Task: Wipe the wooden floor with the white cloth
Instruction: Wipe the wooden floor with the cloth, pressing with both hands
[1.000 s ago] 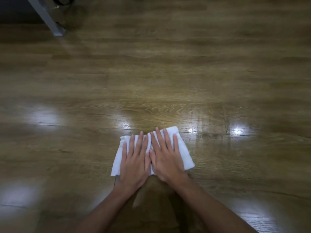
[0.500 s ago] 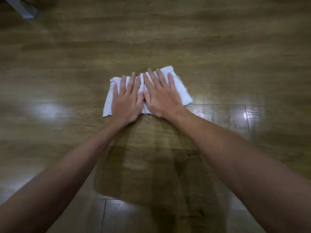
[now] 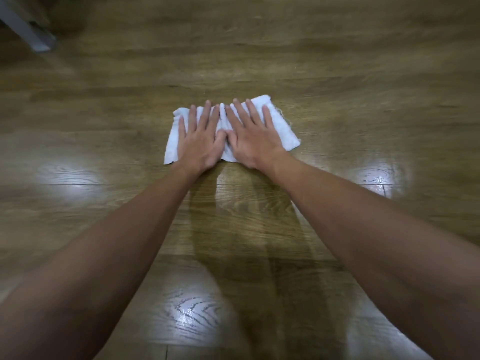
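A white cloth lies crumpled flat on the glossy wooden floor, a little above the middle of the head view. My left hand and my right hand press down on it side by side, palms flat and fingers spread, thumbs touching. Neither hand grips the fabric. Both arms are stretched far forward. The middle of the cloth is hidden under my hands. A darker damp-looking streak runs on the floor from the cloth back toward me.
A grey metal leg stands on the floor at the far left top corner. Bright light reflections shine on the planks to the left, the right and near me. Bare floor surrounds the cloth on all sides.
Both hands have pushed the cloth forward, away from me, and my arms went from bent to stretched out. In the last half second the cloth has barely shifted.
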